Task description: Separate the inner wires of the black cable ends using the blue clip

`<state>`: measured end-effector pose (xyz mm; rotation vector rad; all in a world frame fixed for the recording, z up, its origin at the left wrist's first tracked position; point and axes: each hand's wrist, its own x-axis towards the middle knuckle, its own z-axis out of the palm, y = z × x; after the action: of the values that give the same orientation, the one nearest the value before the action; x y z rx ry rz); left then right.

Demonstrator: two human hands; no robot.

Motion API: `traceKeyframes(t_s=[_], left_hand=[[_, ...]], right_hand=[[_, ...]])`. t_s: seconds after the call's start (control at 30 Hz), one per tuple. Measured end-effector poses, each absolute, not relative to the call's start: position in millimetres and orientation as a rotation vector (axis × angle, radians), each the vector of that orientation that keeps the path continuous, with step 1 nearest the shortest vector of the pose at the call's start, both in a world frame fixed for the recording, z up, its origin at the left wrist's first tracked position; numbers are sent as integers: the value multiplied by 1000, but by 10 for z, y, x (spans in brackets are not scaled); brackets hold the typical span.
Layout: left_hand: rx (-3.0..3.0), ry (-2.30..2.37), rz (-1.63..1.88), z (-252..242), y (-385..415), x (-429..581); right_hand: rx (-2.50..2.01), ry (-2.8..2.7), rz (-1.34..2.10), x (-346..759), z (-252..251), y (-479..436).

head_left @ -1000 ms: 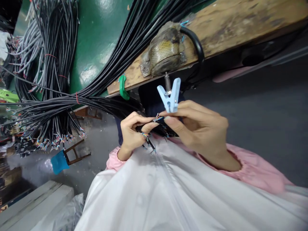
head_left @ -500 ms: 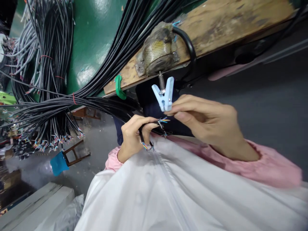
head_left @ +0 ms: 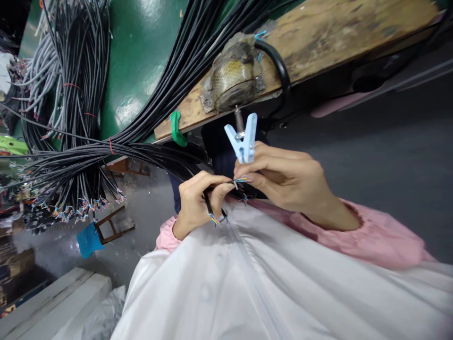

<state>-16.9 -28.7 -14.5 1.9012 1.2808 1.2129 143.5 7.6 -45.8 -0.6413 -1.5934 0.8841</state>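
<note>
My left hand is closed around black cables, pinching one cable end between thumb and forefinger. Coloured wires fan out from that stripped end. Another cable end with bare coloured wires hangs below the same palm. My right hand has its thumb and forefinger closed at the tips of the upper wires; the exact contact is partly hidden. Just above these fingers, a light blue plastic clip is fixed on the metal shaft of a small motor wrapped in clear film.
The motor sits on a wooden board along the green table. Thick bundles of black cable lie on the table and hang over its edge. A green clamp grips the board. A blue stool stands on the floor at left.
My right hand has moved left and slightly down from beside the blue clip to the coloured wires. My left hand has stayed nearly in place with the cables.
</note>
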Motion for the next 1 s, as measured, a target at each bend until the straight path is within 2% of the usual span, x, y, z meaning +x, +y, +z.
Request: traceKeyframes(t_s=[0.13,0.33,0.5,0.67,0.87,1.0], left_hand=[[1898,1276,1261,-189,-323,-127],[2020,1123,1033,-152,-360,-190],[2074,974,1061,-232,-335,-305],[2024,929,1029,-295,-341,-334],[1791,1229,985,-140,-341,-253],[1777,1208,970,-36,-281,-235]], right_hand=[[-712,-1604,822,1441,-431,31],[-696,-1721,754,1489,-354,-2],[-778,-1696,647,1572,-308,21],[-625,-1667,760,1490,-360,8],[-698,-1758,612,1507,-353,-35],[-706,-1964,485,1639,-282,-8]])
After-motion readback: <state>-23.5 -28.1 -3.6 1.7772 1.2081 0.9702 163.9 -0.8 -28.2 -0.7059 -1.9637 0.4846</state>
